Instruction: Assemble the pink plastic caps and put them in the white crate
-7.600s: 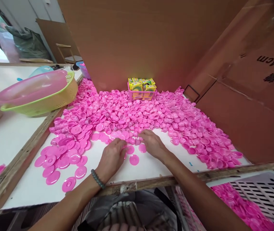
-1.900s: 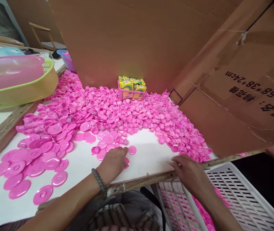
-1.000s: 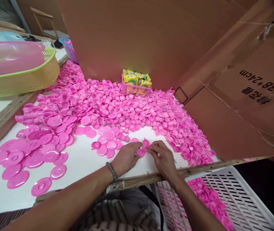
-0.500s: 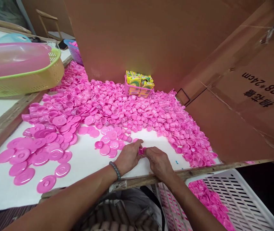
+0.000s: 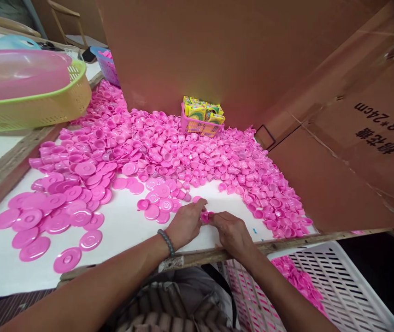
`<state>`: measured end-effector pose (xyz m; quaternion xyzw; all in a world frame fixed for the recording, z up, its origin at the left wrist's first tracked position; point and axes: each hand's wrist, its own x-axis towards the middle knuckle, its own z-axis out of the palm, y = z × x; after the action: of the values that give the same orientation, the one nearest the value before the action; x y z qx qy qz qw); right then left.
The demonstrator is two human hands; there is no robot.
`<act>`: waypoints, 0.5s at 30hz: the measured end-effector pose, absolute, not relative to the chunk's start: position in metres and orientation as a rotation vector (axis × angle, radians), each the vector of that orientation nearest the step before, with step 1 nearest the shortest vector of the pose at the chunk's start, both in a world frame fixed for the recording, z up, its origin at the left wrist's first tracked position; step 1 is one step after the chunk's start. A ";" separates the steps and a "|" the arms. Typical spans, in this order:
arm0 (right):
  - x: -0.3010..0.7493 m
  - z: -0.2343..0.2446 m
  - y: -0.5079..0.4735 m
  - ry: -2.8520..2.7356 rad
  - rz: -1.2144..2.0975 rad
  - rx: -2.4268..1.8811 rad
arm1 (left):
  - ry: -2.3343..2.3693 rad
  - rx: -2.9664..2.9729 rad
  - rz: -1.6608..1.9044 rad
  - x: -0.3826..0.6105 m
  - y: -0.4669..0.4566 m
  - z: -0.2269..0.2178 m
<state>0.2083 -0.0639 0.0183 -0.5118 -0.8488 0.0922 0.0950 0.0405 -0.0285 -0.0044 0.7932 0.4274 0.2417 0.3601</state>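
Observation:
My left hand (image 5: 185, 223) and my right hand (image 5: 230, 232) meet over the white tabletop (image 5: 124, 230) near its front edge. Their fingers pinch together on a small pink plastic piece (image 5: 206, 216) held between them. A bead bracelet sits on my left wrist. Just beyond my fingers lies a small cluster of pink saucers (image 5: 159, 203). A big heap of small pink cups (image 5: 190, 157) covers the back of the table. Flat pink saucers (image 5: 55, 212) spread out on the left.
A white slotted crate (image 5: 342, 286) holding pink pieces stands below the table's front right edge. Cardboard walls (image 5: 338, 152) close the back and right. A small pink basket with yellow boxes (image 5: 202, 117) sits at the back. A green basket with a pink bowl (image 5: 27, 92) stands at the left.
My right hand came back from the crate edge to the table and joined my left hand. Both now pinch a small pink piece between them, hardly moving in the last half second.

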 end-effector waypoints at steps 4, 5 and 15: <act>0.200 0.027 -0.057 -2.652 0.165 -1.541 | 1.105 1.990 0.635 0.042 -0.027 -0.004; 0.199 0.028 -0.056 -2.678 0.133 -1.529 | 1.105 1.978 0.635 0.042 -0.027 -0.005; 0.207 0.020 -0.050 -2.277 0.493 -1.494 | 1.096 1.943 0.638 0.040 -0.023 -0.004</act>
<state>0.2074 -0.0499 0.0198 -0.5305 -0.8084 0.1750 0.1857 0.0397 -0.0230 -0.0041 0.7677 0.4332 0.2523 0.3991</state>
